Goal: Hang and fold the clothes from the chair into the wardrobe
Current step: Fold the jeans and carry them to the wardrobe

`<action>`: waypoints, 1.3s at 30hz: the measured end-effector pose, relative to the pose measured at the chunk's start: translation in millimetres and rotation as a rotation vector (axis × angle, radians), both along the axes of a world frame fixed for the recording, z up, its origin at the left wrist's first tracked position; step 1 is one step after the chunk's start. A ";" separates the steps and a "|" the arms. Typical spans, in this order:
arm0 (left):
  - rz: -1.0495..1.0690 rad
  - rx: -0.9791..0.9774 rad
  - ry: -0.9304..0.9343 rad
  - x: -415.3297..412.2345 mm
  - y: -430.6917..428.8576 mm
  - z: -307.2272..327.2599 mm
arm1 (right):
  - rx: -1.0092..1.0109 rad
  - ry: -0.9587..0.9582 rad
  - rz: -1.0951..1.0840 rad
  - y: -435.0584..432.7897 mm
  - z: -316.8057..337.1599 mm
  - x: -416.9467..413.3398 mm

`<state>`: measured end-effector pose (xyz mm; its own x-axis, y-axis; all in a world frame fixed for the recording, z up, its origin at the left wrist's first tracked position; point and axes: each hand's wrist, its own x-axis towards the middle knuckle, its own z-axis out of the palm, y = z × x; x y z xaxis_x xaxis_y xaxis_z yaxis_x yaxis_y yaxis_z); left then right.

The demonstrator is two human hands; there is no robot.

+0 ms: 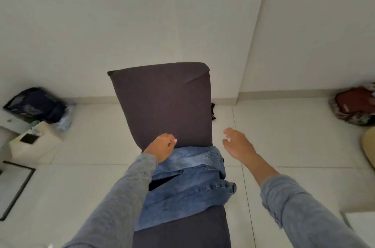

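A dark purple-grey upholstered chair stands in front of me, its backrest upright. Blue jeans lie crumpled across its seat, up against the base of the backrest. My left hand is at the far left end of the jeans where they meet the backrest, fingers curled; whether it grips the denim cannot be told. My right hand hovers just right of the chair, beside the jeans, fingers apart and holding nothing. Both arms wear grey sleeves. The wardrobe is out of view.
White tiled floor and white walls surround the chair. At the left lie a dark bag, a cream bag and a dark-framed panel. A red bundle sits at the far right, and a small dark item behind the chair.
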<state>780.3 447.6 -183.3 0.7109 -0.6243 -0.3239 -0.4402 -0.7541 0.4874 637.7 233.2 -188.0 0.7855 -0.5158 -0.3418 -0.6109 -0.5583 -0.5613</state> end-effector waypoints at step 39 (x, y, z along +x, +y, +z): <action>-0.039 -0.056 0.575 -1.3 -40.7 -191.1 | 1.039 -0.355 -1.606 72.1 -196.9 -22.5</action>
<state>779.0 406.9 -374.4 0.4064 -0.6739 -0.6169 -0.1192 -0.7086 0.6955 615.3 305.3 -384.9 -0.0454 -0.4433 -0.8952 0.0644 0.8930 -0.4455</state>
